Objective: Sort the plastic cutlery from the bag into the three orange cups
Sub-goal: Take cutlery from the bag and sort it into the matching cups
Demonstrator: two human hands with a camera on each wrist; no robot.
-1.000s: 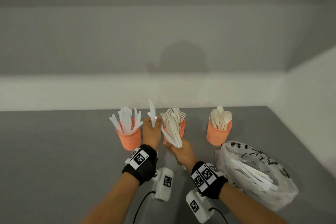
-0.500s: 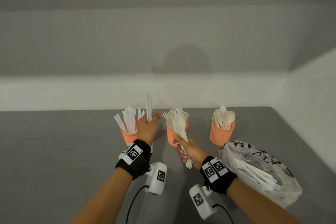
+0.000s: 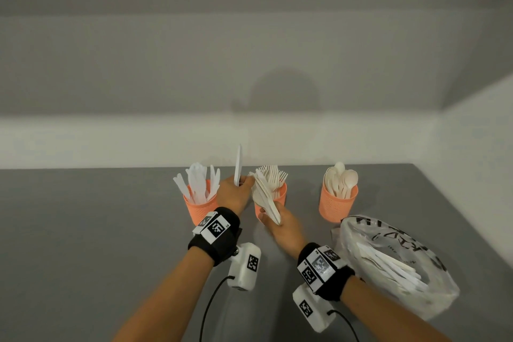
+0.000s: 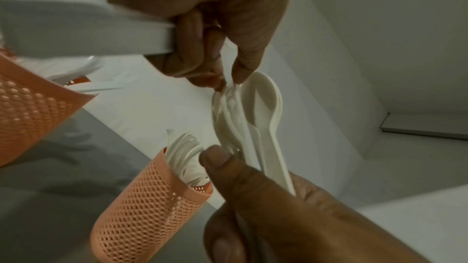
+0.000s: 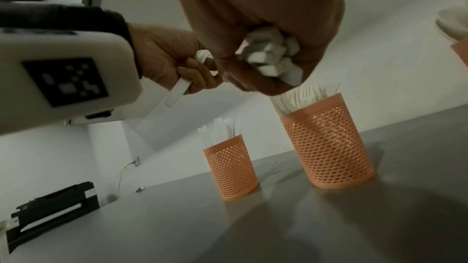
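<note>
Grey table (image 3: 83, 230), cups (image 3: 337, 204) pretty full; left hand (image 3: 234, 194) pinches a knife (image 3: 238, 165), right hand (image 3: 280, 226) grips a bunch (image 3: 265, 197); bag (image 3: 394, 266) still holds more.

A bare recording room: grey table (image 3: 83, 230) against blank white walls (image 3: 249, 64).

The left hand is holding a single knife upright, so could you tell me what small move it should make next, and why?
Probably carry the knife a little to the left and drop it into the knife cup. The left hand grips it beside that cup, which already holds the knives, while the right hand holds a mixed bundle.
</note>
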